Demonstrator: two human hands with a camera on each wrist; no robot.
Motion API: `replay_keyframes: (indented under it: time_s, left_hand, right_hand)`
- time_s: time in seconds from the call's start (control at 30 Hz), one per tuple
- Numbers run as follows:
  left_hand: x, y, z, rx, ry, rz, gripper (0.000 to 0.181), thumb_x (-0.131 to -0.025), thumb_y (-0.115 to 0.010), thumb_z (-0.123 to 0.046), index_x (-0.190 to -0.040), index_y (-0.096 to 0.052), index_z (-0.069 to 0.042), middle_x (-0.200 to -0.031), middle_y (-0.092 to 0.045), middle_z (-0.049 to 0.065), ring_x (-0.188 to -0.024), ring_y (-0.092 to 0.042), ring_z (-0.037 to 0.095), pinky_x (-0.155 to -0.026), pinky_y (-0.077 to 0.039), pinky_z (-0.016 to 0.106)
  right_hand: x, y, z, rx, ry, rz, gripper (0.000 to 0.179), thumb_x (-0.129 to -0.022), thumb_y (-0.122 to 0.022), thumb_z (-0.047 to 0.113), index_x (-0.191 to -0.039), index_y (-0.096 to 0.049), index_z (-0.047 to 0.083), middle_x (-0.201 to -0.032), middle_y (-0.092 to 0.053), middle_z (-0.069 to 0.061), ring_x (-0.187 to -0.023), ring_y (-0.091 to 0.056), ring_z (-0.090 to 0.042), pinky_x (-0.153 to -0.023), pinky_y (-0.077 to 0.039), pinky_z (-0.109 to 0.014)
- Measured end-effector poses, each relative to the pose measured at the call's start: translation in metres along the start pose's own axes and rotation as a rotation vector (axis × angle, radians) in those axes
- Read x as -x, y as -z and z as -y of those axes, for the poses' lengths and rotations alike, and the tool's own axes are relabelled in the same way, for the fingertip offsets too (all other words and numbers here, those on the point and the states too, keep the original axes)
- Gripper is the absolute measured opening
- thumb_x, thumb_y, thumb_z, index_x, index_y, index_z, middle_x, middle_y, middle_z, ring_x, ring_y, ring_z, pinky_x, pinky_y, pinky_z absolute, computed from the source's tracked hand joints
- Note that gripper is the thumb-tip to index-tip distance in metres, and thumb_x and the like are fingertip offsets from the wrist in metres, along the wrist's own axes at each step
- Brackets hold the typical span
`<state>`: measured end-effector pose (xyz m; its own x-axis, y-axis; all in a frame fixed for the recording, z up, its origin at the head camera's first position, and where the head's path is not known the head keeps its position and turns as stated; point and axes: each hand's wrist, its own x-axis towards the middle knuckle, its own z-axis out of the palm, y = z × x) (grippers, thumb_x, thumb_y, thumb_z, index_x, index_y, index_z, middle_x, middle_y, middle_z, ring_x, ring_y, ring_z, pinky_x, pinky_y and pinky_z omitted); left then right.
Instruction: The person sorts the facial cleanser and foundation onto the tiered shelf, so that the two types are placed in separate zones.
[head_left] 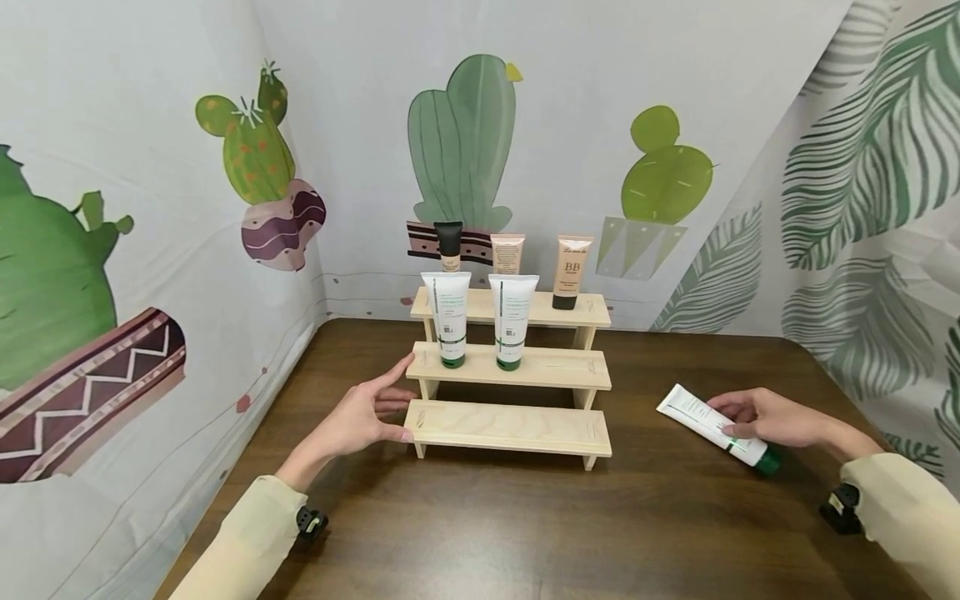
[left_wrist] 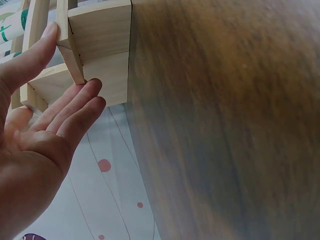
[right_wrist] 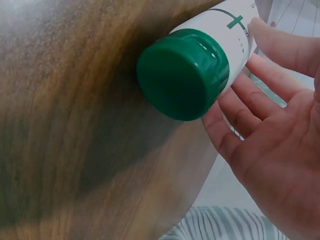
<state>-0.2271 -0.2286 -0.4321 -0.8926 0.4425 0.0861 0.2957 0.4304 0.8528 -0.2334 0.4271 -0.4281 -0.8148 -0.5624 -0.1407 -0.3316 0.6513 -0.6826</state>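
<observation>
My right hand (head_left: 776, 418) holds a white squeeze tube (head_left: 697, 417) with a green cap (right_wrist: 172, 75) between thumb and fingers. It is tilted over the table to the right of a three-tier wooden display stand (head_left: 510, 425), cap end toward the lower right. Fairly straight fingers of my left hand (head_left: 358, 421) touch the stand's left end, the thumb at the lowest tier and the index finger at the middle one. Two matching white tubes, a left one (head_left: 451, 321) and a right one (head_left: 513, 323), stand cap-down on the middle tier.
On the top tier stand a BB cream tube (head_left: 573, 268) at the right, a beige tube (head_left: 507, 252) and a black-topped container (head_left: 449, 242), partly hidden by the white tubes. The brown table (head_left: 480, 533) meets a cactus-printed cloth (head_left: 360, 167) behind and at the left.
</observation>
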Motion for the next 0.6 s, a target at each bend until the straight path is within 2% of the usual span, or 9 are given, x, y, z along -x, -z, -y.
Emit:
replay_keyframes:
  time_s: [0.27, 0.4, 0.6]
  left_hand:
    - [-0.0006, -0.0004, -0.0003, 0.009, -0.009, 0.008, 0.116, -0.078, -0.093, 0.001, -0.170, -0.025, -0.022, -0.132, -0.065, 0.031, -0.121, -0.066, 0.042, -0.105, -0.053, 0.055]
    - [-0.0006, -0.0008, -0.0006, 0.008, -0.006, 0.005, 0.116, -0.078, -0.093, 0.001, -0.170, -0.025, -0.022, -0.132, -0.065, 0.031, -0.121, -0.066, 0.042, -0.105, -0.053, 0.056]
    - [-0.0009, -0.0010, 0.0000, 0.010, -0.001, 0.005, 0.117, -0.078, -0.093, 0.001, -0.170, -0.025, -0.023, -0.133, -0.065, 0.030, -0.121, -0.066, 0.041, -0.105, -0.053, 0.056]
  right_hand:
    - [-0.0013, 0.0030, 0.0024, -0.061, -0.040, 0.045, 0.051, -0.095, -0.072, -0.002, -0.133, -0.050, -0.027, -0.120, -0.067, -0.029, -0.092, -0.065, -0.011, -0.071, -0.057, -0.025]
    - [-0.0016, 0.0043, 0.0006, -0.080, -0.037, 0.079, 0.049, -0.096, -0.071, -0.003, -0.131, -0.049, -0.029, -0.116, -0.069, -0.026, -0.089, -0.066, -0.012, -0.068, -0.058, -0.026]
    - [-0.0027, 0.0035, -0.0020, -0.125, 0.029, 0.130, 0.043, -0.098, -0.067, -0.007, -0.127, -0.047, -0.033, -0.110, -0.070, -0.021, -0.087, -0.067, -0.011, -0.066, -0.059, -0.026]
